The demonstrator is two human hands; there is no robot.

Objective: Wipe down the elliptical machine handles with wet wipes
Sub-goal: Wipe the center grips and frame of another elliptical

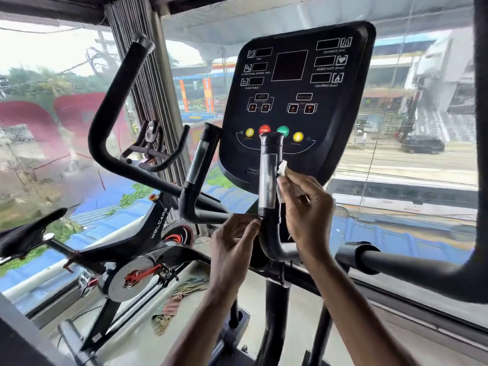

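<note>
Glass-walled gym: right hand grips crumpled white wet wipe against upright silver handle; left hand pinches its base, likely steadying it.

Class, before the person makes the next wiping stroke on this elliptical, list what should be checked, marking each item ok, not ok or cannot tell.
1. The right hand holds the wet wipe: ok.
2. The wet wipe lies against the centre grip: ok, on its metal band's right side.
3. The left hand steadies that grip's base: cannot tell; fingertips meet the collar, hold unclear.
4. Wipe damp enough: cannot tell.
5. The neighbouring grip already wiped: cannot tell.
6. The console clear of the stroke: ok, it sits behind the grip.
</note>
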